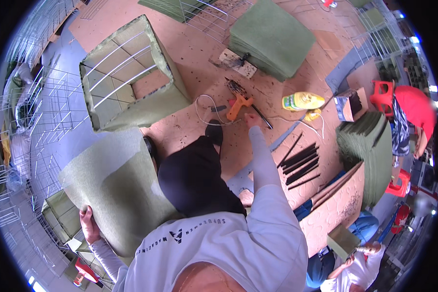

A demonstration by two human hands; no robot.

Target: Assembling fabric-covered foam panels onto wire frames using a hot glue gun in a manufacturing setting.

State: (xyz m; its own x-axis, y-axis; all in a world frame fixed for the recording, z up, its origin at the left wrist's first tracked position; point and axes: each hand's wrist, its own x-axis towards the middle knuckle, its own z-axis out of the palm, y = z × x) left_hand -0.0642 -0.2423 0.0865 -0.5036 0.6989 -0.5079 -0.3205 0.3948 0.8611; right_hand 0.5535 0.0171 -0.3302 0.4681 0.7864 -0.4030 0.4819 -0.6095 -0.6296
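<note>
At the lower left my left hand (pixel 89 227) grips the outer edge of a large grey-green fabric-covered panel (pixel 119 187), thumb on top. The panel leans against my dark-trousered leg; I cannot tell whether it is part of a box. My right hand (pixel 252 120) reaches forward to the floor with its fingers curled, right beside an orange glue gun (pixel 239 105). A black stick (pixel 263 117) runs from the gun past that hand. What the right fingers hold, if anything, is too small to make out. The gun's dark nozzle points away from me.
An open green fabric box with wire bars (pixel 124 68) stands at the far left. Stacked green sheets (pixel 272 39), a yellow bottle (pixel 302 101), black sticks (pixel 299 163) and a white cord (pixel 198 109) lie ahead and right. Two people work at the right; wire frames (pixel 53 107) line the left.
</note>
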